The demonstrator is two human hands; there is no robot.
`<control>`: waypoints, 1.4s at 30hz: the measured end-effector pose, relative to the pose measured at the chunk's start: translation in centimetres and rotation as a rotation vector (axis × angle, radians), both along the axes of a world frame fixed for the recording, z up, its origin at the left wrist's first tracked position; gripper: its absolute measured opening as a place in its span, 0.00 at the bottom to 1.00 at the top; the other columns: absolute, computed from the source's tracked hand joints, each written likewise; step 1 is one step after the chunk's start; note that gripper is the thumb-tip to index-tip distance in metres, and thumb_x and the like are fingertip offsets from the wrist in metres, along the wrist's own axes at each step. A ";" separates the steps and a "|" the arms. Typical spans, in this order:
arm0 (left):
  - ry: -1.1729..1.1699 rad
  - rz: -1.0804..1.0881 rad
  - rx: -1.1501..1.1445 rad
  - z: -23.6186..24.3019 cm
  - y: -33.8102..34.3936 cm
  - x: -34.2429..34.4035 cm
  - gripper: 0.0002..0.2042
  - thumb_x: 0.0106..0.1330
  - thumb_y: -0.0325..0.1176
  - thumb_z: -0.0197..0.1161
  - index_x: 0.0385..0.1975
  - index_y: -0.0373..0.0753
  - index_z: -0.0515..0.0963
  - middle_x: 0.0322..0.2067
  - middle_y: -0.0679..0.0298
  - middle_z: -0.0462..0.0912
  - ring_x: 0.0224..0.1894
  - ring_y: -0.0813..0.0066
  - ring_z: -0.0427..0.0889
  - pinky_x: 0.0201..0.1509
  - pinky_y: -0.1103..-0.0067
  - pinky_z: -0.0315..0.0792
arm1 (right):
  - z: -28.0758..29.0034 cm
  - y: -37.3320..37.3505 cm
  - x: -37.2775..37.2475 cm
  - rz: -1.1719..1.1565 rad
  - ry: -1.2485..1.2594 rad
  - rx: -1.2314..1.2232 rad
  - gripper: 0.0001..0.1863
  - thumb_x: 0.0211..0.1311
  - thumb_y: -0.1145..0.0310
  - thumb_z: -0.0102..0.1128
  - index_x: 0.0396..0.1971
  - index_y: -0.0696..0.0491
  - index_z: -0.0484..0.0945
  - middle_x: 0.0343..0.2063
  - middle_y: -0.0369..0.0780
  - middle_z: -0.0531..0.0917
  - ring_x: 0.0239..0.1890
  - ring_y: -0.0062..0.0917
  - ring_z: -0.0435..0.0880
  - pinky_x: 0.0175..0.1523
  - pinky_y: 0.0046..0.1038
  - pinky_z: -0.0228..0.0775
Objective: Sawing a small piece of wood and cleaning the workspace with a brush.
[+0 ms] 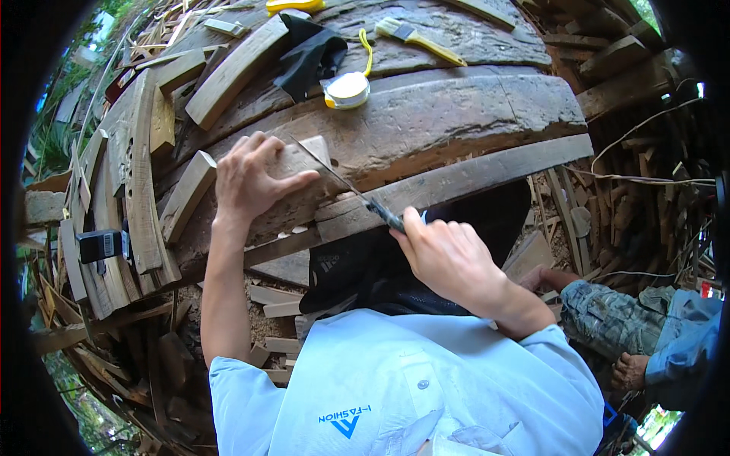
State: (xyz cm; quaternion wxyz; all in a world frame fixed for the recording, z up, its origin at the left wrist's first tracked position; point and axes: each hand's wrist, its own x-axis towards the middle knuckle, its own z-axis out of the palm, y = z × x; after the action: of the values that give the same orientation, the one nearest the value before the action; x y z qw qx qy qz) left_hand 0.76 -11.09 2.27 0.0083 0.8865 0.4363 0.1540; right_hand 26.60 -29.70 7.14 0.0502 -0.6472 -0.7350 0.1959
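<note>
My left hand [247, 175] presses on a small wooden block [308, 152], fingers curled at its left end and thumb stretched along its near side. The block lies on the weathered wooden bench [426, 121]. In my right hand [452, 258] is a hand tool with a long thin blade [338, 176] and a dark handle [386, 215]. Its blade, seen nearly edge-on, slants across the block's right end; whether it is a saw or a knife I cannot tell. The fingers of my right hand are wrapped round the handle.
Beyond the block lie a tape measure [347, 90] with a yellow strap, a paintbrush [418, 39] and a black cloth [310, 57]. Wood offcuts [141, 167] and a small black box [99, 245] are on the left. Another person's hand [630, 371] shows at the lower right.
</note>
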 end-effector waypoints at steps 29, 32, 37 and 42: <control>0.030 0.453 0.204 2.2 -12.7 -9.2 0.35 0.49 0.68 0.77 0.35 0.36 0.85 0.34 0.64 0.83 0.39 0.63 0.86 0.41 0.67 0.82 | -4.0 -0.4 -5.1 0.360 0.121 0.072 0.14 0.78 0.61 0.53 0.37 0.58 0.71 0.17 0.47 0.82 0.19 0.44 0.84 0.21 0.41 0.74; -0.012 0.444 0.197 0.9 -10.6 -8.1 0.40 0.47 0.77 0.70 0.35 0.38 0.86 0.34 0.66 0.84 0.41 0.68 0.86 0.44 0.71 0.84 | -4.5 -0.1 -5.0 0.299 0.128 0.117 0.15 0.79 0.61 0.51 0.37 0.59 0.70 0.16 0.48 0.82 0.18 0.46 0.84 0.22 0.43 0.75; -0.058 0.496 0.140 -2.1 -9.0 -8.8 0.44 0.41 0.80 0.68 0.40 0.41 0.88 0.37 0.68 0.85 0.47 0.68 0.85 0.51 0.68 0.83 | -5.3 0.5 -6.0 0.338 0.134 0.096 0.15 0.79 0.61 0.51 0.37 0.60 0.70 0.16 0.51 0.81 0.19 0.48 0.84 0.25 0.46 0.77; -0.078 0.523 0.135 -2.1 -8.9 -9.4 0.44 0.43 0.81 0.66 0.42 0.43 0.88 0.40 0.68 0.84 0.47 0.69 0.84 0.53 0.66 0.82 | -5.2 1.1 -6.3 0.313 0.095 0.105 0.16 0.79 0.61 0.51 0.37 0.60 0.71 0.19 0.55 0.82 0.24 0.51 0.85 0.29 0.49 0.78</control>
State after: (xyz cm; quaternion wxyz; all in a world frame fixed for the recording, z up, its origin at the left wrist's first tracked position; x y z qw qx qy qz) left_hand -8.59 -19.99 0.18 -0.0741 0.7357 0.6384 0.2136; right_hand 20.27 -28.65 1.96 0.0877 -0.5112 -0.8329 0.1930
